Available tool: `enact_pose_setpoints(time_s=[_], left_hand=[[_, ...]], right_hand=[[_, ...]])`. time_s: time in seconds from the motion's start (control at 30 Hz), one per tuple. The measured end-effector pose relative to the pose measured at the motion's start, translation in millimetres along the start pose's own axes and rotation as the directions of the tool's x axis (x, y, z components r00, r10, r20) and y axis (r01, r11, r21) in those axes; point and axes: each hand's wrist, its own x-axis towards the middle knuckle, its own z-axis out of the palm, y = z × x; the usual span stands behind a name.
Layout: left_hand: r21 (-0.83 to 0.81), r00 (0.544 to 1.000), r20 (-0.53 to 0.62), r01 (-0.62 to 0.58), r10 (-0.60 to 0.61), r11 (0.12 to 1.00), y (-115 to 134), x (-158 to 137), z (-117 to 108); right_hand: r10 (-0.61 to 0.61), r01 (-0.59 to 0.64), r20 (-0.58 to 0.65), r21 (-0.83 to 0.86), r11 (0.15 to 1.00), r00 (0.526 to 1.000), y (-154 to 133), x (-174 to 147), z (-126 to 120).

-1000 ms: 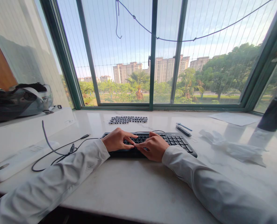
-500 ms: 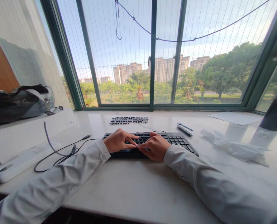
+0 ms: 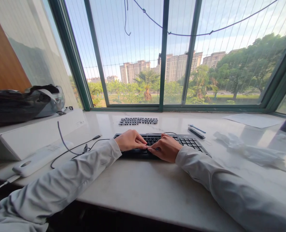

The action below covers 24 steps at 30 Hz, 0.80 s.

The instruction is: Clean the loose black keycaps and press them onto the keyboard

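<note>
A black keyboard (image 3: 186, 141) lies on the pale worktop, with many of its letter keycaps off and the number pad keys at the right in place. Over its middle, my left hand (image 3: 129, 140) has thumb and fingers pinched together. My right hand (image 3: 168, 149) meets it from the other side, fingers curled and tips touching or nearly touching the left fingertips. Whatever is between the tips is too small to make out. Behind the keyboard, loose black keycaps (image 3: 138, 121) are laid out in rows.
A pen-like black tool (image 3: 196, 132) and a thin blue stick (image 3: 197, 128) lie right of the keyboard. Crumpled clear plastic (image 3: 249, 149) and a paper sheet (image 3: 251, 121) are farther right. On the left are cables (image 3: 72, 146), a white power strip (image 3: 40, 161) and a white box (image 3: 36, 129).
My view has turned slightly left, so everything sits farther right. My left fingers have drawn together into a tighter pinch. Both hands stay over the same part of the keyboard.
</note>
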Motion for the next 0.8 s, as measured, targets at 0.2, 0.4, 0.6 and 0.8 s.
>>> enact_pose_setpoints(time_s=[0.2,0.4,0.6,0.8], left_hand=[[0.089,0.999,-0.008,-0.039,0.04,0.995,4.1,-1.5,1.3],[0.038,0.999,-0.033,-0.032,0.033,0.999,1.5,-2.5,0.6],[0.209,0.934,-0.343,-0.023,0.095,0.978,-9.3,2.5,-12.3],[0.449,0.883,-0.449,0.095,0.133,0.888,-31.5,9.9,-16.3]], right_hand=[[0.048,-0.048,0.016,0.004,0.999,0.999,0.2,1.4,2.6],[0.007,-0.008,-0.033,-0.016,1.0,0.999,1.8,-0.8,5.1],[0.012,-0.016,-0.116,-0.029,0.999,0.993,0.4,-2.6,6.7],[-0.021,0.018,-0.07,-0.042,0.999,0.997,-2.0,-2.4,3.3]])
